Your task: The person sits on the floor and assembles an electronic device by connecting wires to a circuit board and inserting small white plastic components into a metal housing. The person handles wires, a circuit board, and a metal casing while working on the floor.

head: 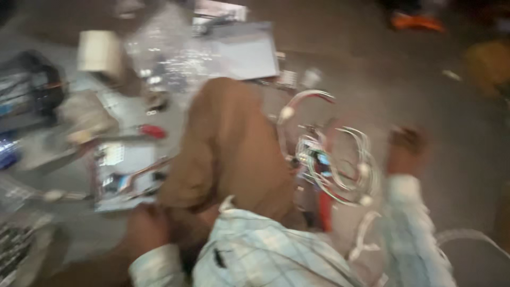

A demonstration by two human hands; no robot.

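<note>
Down on the floor point(467, 159), past the person's bent knee point(228, 143), a loose coil of pale wires point(340, 167) lies just left of the raised right hand point(406, 146), which is much the nearer of the two. That hand looks curled, close to the coil's far edge, but blur hides whether it grips a strand. The left hand point(146, 228) rests low beside a small circuit board point(125, 178); its fingers can't be made out.
</note>
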